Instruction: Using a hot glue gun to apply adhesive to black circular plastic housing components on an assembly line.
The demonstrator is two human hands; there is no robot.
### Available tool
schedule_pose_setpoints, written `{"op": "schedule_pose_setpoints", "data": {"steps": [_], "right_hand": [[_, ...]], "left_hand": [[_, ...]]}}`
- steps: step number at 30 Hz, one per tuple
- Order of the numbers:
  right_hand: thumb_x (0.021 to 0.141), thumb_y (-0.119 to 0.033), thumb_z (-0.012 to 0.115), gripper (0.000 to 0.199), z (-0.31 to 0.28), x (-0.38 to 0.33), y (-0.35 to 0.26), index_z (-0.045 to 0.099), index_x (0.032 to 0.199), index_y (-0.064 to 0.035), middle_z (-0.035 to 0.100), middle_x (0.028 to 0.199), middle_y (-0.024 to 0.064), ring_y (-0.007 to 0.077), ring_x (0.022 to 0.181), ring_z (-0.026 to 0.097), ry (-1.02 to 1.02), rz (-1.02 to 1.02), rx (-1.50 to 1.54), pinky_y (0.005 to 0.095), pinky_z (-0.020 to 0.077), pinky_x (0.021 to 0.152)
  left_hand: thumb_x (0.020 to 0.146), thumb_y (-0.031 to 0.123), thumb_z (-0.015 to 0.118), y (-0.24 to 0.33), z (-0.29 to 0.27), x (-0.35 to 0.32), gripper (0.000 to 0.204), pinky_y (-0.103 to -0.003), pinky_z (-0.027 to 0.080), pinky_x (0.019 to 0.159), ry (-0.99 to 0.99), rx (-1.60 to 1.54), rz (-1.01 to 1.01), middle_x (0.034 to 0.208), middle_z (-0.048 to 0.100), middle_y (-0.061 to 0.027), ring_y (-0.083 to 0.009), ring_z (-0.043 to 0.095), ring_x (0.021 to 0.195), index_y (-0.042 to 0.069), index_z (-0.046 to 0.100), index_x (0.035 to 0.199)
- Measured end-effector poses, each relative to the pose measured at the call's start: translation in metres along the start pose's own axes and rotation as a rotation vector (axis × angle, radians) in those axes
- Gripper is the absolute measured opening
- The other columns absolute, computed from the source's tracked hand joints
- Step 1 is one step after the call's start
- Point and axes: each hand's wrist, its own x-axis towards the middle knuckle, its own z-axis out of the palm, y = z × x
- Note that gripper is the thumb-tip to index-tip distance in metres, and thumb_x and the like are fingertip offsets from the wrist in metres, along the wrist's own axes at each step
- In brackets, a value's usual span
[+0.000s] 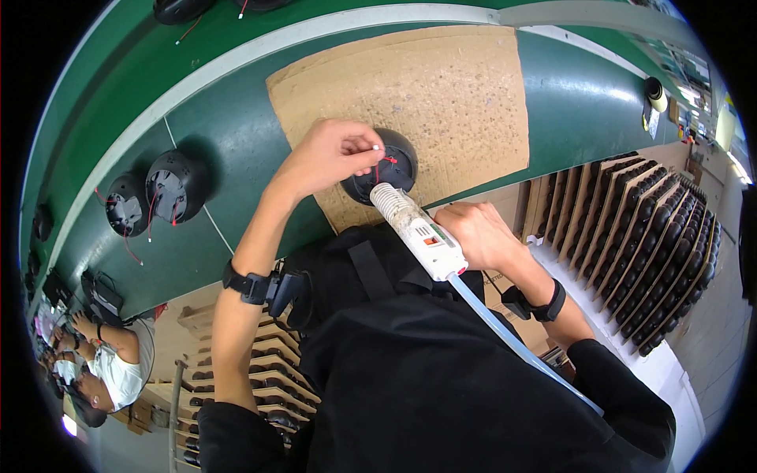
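The left hand (327,158) pinches a thin red wire (386,163) over a round black part (382,169) lying on a cardboard sheet (426,102). The right hand (473,232) is closed around a white glue gun (416,230), whose nozzle touches the part's near edge. Left on the green counter (236,134) sit two similar black parts (173,185). Right stand trays of dark pieces (654,244).
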Motion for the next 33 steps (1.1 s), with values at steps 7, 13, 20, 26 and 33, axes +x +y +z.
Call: {"op": "schedule_pose_setpoints", "data": {"steps": [7, 13, 20, 26, 33], "right_hand": [[0.078, -0.028, 0.072, 0.025, 0.005, -0.003, 0.002, 0.063, 0.082, -0.0054, 0.066, 0.077, 0.0171, 0.0402, 0.076, 0.065, 0.004, 0.024, 0.009, 0.0498, 0.0518, 0.064], [0.077, -0.029, 0.074, 0.027, 0.004, -0.001, 0.003, 0.062, 0.081, -0.0052, 0.065, 0.076, 0.0183, 0.0409, 0.076, 0.065, 0.027, 0.013, 0.01, 0.0497, 0.051, 0.063], [0.075, -0.029, 0.075, 0.03, -0.006, -0.003, -0.004, 0.06, 0.085, -0.0049, 0.064, 0.08, 0.0174, 0.0406, 0.08, 0.064, -0.021, 0.031, 0.01, 0.0494, 0.0511, 0.067], [0.075, -0.028, 0.076, 0.034, -0.01, -0.007, -0.005, 0.058, 0.09, -0.0036, 0.062, 0.087, 0.0158, 0.039, 0.089, 0.062, -0.004, -0.031, 0.061, 0.0491, 0.0514, 0.073], [0.069, -0.02, 0.076, 0.033, -0.012, -0.003, -0.013, 0.058, 0.088, 0.0007, 0.062, 0.086, 0.0199, 0.042, 0.087, 0.062, -0.058, 0.047, -0.013, 0.0493, 0.0497, 0.071]], "left_hand": [[0.093, 0.007, 0.071, -0.008, -0.027, -0.041, 0.008, -0.024, 0.051, 0.063, 0.009, -0.001, -0.12, 0.077, 0.07, -0.003, -0.0083, 0.065, 0.071, 0.0, 0.073, 0.095], [0.089, 0.005, 0.074, -0.02, -0.024, -0.061, 0.008, -0.023, 0.053, 0.064, -0.181, -0.031, -0.164, 0.081, 0.073, -0.0051, -0.0092, 0.066, 0.07, -0.001, 0.077, 0.094], [0.087, 0.009, 0.076, -0.03, -0.017, -0.065, 0.012, -0.025, 0.054, 0.066, -0.21, 0.026, -0.222, 0.08, 0.075, -0.0069, -0.0105, 0.069, 0.071, -0.001, 0.077, 0.094], [0.087, 0.008, 0.075, -0.028, -0.021, -0.064, 0.012, -0.025, 0.056, 0.071, -0.173, 0.001, -0.144, 0.084, 0.075, -0.0065, -0.0086, 0.068, 0.075, -0.001, 0.077, 0.095], [0.089, 0.007, 0.076, -0.032, -0.019, -0.061, 0.01, -0.024, 0.054, 0.069, -0.141, -0.073, -0.064, 0.082, 0.072, -0.0027, -0.0071, 0.065, 0.075, -0.001, 0.075, 0.094]]}}
